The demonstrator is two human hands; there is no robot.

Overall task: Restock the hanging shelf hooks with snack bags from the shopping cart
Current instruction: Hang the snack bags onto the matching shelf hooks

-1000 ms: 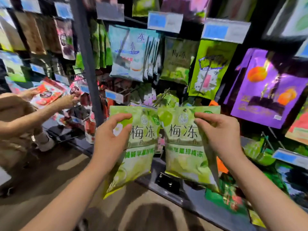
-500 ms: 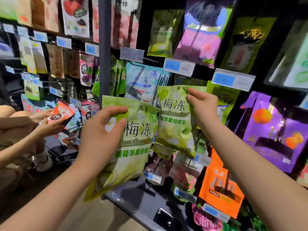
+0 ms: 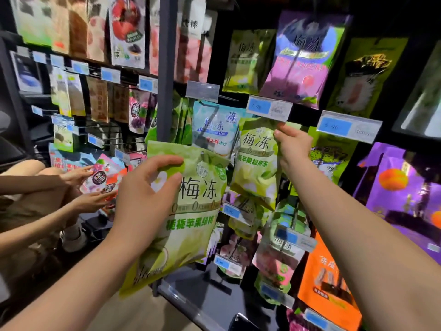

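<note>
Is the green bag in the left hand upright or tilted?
Tilted: the left hand grips the green bag at its upper left, and its bottom lies left of its top.

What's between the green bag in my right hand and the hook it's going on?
The right hand pinches the green bag by its top corner, right under a price tag. That tag hangs just above the bag's top edge, and the hook behind it is hidden. Nothing else visible is in the way.
</note>
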